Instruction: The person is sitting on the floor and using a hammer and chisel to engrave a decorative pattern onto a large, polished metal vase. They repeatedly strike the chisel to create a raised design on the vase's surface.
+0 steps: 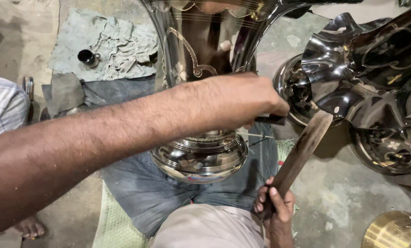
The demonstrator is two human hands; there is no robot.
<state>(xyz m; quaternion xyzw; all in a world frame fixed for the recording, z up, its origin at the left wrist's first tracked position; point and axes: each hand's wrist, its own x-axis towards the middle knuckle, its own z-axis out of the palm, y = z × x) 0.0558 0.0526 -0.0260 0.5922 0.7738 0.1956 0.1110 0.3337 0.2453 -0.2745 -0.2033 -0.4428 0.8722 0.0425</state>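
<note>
A large polished metal vessel (201,158) with floral engraving lies across my lap on a blue denim cloth (150,193). My left hand (242,98) reaches in from the left over the vessel. It is closed on a small dark tool (272,120) held against the vessel's right side. At the bottom, my right hand (275,209) grips a flat wooden stick (302,151). The stick slants up and right, and its top end is close to the dark tool.
More shiny engraved metal pieces (366,78) are stacked at the right. A brass vessel (393,229) sits at the bottom right. A grey rag (109,46) with a small dark cup (88,58) lies at the upper left. Another person's striped garment (1,105) and foot (28,227) are at the left.
</note>
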